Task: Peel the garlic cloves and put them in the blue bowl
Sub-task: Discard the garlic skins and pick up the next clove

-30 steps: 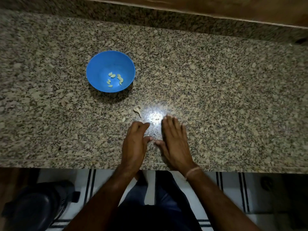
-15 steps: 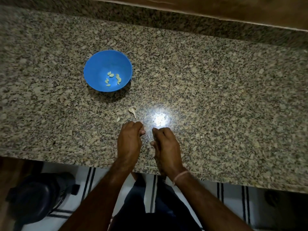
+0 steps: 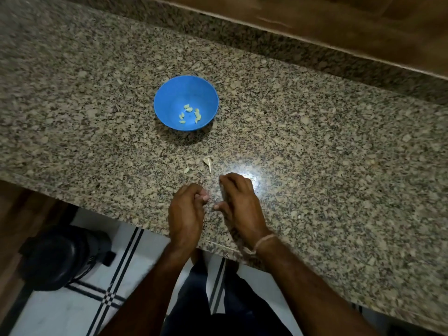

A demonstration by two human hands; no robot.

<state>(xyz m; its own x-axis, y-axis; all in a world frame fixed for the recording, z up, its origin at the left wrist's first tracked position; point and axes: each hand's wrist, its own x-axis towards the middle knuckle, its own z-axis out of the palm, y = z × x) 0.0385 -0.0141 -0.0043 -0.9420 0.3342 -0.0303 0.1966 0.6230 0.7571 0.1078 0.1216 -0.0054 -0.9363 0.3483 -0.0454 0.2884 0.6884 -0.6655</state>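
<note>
My left hand (image 3: pixel 186 210) is curled tight at lower centre of the frame, fingertips pressed to the thumb; I cannot tell whether anything sits inside. Just beside it, apart by a small gap, my right hand (image 3: pixel 238 202) arches over the counter (image 3: pixel 327 146) with bent fingers pointing down and thumb stuck out; I cannot tell whether it holds anything. A cord bracelet (image 3: pixel 263 241) circles that wrist. Just above my hands lie a pale garlic piece (image 3: pixel 208 162) and a smaller scrap (image 3: pixel 186 170), beside a bright glare. Further up, left of centre, the blue bowl (image 3: pixel 173 98) holds several peeled cloves (image 3: pixel 190 113). A dark object (image 3: pixel 63 258) stands on the tiled floor (image 3: pixel 72 311), lower left.
</note>
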